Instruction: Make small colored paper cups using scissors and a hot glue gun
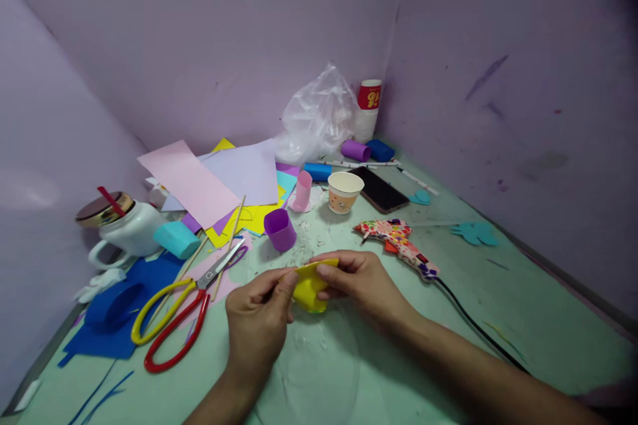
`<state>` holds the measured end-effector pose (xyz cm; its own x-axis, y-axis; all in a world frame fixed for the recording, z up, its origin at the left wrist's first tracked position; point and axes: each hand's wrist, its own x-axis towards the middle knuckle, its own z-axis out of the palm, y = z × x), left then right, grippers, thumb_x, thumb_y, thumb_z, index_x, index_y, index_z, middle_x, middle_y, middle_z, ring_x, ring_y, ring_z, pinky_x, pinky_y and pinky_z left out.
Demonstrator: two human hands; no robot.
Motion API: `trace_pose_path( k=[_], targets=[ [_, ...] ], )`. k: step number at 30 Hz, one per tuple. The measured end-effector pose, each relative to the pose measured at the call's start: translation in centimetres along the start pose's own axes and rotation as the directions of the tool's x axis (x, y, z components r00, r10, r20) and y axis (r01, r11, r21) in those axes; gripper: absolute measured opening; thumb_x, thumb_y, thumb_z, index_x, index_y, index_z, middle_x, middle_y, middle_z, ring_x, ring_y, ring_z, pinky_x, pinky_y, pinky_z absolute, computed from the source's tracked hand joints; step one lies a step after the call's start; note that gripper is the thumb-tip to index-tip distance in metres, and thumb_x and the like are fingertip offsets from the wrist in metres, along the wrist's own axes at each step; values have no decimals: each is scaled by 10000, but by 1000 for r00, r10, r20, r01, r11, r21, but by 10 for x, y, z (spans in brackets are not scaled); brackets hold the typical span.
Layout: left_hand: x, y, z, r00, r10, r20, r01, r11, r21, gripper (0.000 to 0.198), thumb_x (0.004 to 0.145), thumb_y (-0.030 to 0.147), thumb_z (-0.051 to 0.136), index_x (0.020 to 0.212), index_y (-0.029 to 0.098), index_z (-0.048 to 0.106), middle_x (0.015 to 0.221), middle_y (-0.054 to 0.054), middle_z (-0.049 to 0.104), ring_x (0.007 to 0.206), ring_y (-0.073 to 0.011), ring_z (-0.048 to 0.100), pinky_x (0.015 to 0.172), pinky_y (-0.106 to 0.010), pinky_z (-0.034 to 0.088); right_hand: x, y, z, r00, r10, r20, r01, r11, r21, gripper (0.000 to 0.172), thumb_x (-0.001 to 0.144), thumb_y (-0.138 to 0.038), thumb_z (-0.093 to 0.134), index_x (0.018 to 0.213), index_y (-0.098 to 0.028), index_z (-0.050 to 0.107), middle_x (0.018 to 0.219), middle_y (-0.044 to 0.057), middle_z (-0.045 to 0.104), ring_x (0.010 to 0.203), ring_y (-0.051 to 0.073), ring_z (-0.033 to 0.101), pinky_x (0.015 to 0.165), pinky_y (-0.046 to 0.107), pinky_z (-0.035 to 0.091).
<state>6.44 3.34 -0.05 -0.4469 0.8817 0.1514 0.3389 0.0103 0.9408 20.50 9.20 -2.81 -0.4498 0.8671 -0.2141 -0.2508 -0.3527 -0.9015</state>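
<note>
Over the desk [553,319], our hands [262,322] [369,285] are pinching a yellow piece [310,290]; we're judging it light, soft, best held by edges.

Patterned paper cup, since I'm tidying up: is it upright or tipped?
Upright: the patterned paper cup stands with its rim uppermost and base on the table.

The held paper [310,289] is yellow, the glue gun [393,232] floral.

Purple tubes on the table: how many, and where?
2: front purple tube, nearer the camera than the pink tube; rear purple tube, beside the dark blue tube. Others could be hidden behind the plastic bag.
</note>
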Motion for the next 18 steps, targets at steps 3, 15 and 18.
trace_pose_path(
  k=[3,15,18],
  targets=[
    [-1,0,0,1000,20,10,-20,1000,-2,156,698,293,645,637,171,721,356,63,518,333,-78,481,351,-153,380,-1,2,1,1000,-13,12,13,1000,16,321,604,-425,805,781,-161,762,707,36,712,628,131,646,623,276,546],
    [11,-7,-14,992,90,91,-80,991,-110,102,755,252,650,754,174,714,433,68,514,401,-58,456,403,-150,359,-1,-9,-9,967,-50,249,99,977,-190,558,580,-277,822,1117,-222,678,995,65,694,806,191,634,642,296,509],
    [17,-10,-19,972,108,208,-71,982,-178,149,767,297,638,762,161,699,470,48,529,416,-60,448,406,-160,361,-3,-12,-7,917,-29,398,156,944,-290,709,538,-175,830,1209,-264,618,1096,49,659,936,218,603,726,310,499]
  ],
)
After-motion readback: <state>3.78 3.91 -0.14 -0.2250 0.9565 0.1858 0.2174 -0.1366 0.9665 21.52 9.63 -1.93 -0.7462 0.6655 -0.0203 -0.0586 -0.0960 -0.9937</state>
